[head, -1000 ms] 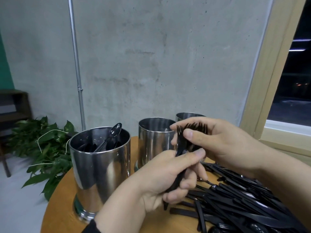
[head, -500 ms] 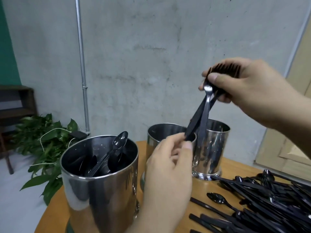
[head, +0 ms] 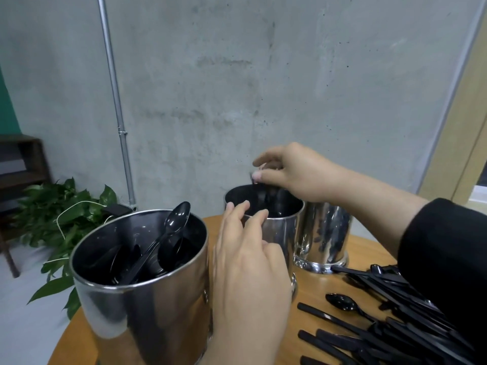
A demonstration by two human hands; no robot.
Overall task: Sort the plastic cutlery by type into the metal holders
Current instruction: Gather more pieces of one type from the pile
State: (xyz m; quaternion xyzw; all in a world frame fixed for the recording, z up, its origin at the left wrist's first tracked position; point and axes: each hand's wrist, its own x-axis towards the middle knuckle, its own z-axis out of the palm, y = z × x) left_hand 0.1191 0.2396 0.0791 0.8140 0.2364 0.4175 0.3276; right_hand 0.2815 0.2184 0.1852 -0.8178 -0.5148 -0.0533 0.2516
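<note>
Three shiny metal holders stand on a round wooden table (head: 311,291). The near left holder (head: 137,299) has black plastic spoons (head: 176,219) in it. My right hand (head: 295,175) hovers over the middle holder (head: 280,227) and pinches the tops of black forks (head: 263,197), which hang down inside it. My left hand (head: 247,264) is in front of that holder with relaxed fingers near its rim, holding nothing. The right holder (head: 322,238) stands behind my right forearm. A pile of mixed black cutlery (head: 369,333) lies on the table at the right.
A grey concrete wall with a metal pipe (head: 116,106) rises right behind the table. A leafy plant (head: 66,214) and a dark wooden shelf (head: 21,164) stand on the floor to the left. My dark sleeve covers part of the pile.
My right hand came down from high above the holders and lowered the forks into the middle holder. My left hand let go of the fork handles and opened.
</note>
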